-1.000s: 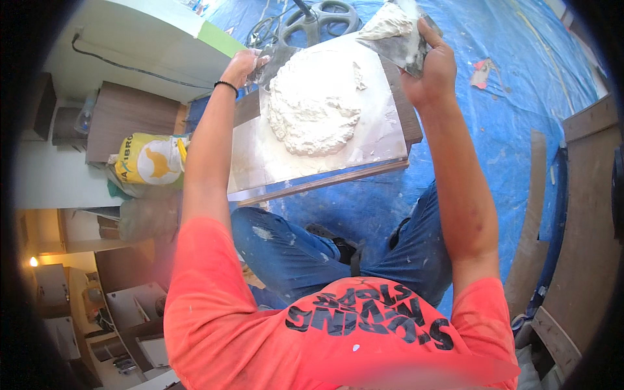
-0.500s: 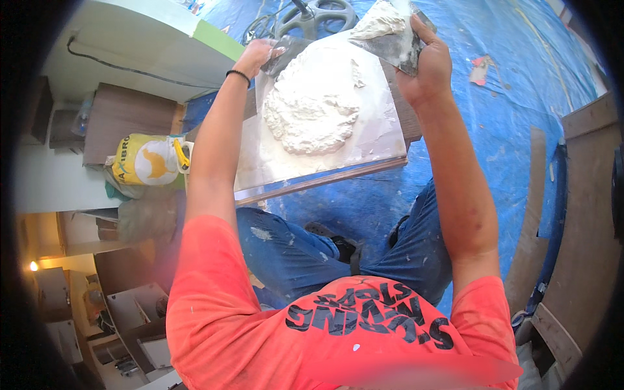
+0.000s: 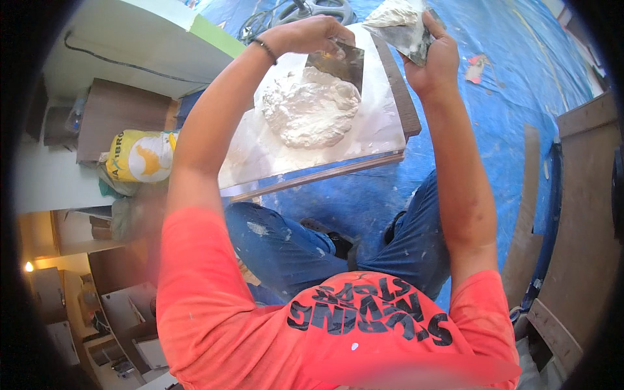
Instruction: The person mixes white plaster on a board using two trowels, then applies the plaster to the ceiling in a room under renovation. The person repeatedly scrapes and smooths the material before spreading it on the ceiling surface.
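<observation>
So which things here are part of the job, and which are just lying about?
In use:
- left hand holding a scraper at the plaster pile
- right hand holding a loaded trowel
- board under the plaster

Lying about:
- yellow bag
- cable coil
- blue tarp
- wood planks

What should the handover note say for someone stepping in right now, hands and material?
Left hand: grips a wide putty knife, blade down on the far edge of the white plaster pile.
Right hand: holds a second trowel tilted up, loaded with a lump of white plaster.
Mixing board: lies on the blue tarp in front of the knees, pile near its middle.
Done: plaster heaped, one trowel loaded.
Left: most of the pile is still on the board.
Yellow bag stands left of the board.
</observation>
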Available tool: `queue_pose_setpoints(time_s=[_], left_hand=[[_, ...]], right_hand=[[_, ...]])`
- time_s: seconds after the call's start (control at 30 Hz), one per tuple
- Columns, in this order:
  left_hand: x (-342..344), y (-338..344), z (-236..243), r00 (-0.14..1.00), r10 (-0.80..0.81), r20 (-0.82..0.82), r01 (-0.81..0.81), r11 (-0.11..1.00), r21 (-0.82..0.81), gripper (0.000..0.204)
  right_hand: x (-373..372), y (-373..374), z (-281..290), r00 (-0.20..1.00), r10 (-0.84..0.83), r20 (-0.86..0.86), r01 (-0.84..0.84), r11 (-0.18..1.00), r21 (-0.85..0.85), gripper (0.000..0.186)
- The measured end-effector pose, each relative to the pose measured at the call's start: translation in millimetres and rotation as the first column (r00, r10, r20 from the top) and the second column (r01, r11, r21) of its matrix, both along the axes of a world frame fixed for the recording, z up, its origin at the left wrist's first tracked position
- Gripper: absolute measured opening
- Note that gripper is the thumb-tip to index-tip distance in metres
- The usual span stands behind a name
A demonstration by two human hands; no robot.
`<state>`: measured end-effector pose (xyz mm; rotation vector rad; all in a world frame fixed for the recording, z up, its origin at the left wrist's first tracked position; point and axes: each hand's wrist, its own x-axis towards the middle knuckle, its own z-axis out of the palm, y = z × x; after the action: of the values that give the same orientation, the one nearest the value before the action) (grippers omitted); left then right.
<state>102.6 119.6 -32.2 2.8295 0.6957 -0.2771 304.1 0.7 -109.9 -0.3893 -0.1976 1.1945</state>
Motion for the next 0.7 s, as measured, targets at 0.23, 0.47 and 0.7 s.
queue_pose_setpoints(time_s=[0.23, 0.47, 0.7], left_hand=[[-87, -110, 14, 0.996, -0.039, 0.081, 0.010, 0.943, 0.332, 0.044], [-139, -161, 26, 0.819, 0.084, 0.567, -0.345, 0.863, 0.369, 0.039], [-146, -165, -17, 0.401, 0.128, 0.907, -0.590, 0.793, 0.149, 0.020]], right_hand=[[-2, 4, -8, 0.999, -0.045, 0.017, 0.044, 0.999, 0.017, 0.032], [-27, -14, 16, 0.998, -0.060, 0.034, 0.064, 0.992, -0.107, 0.029], [-56, -10, -7, 0.985, 0.027, 0.172, -0.009, 0.995, -0.102, 0.030]])
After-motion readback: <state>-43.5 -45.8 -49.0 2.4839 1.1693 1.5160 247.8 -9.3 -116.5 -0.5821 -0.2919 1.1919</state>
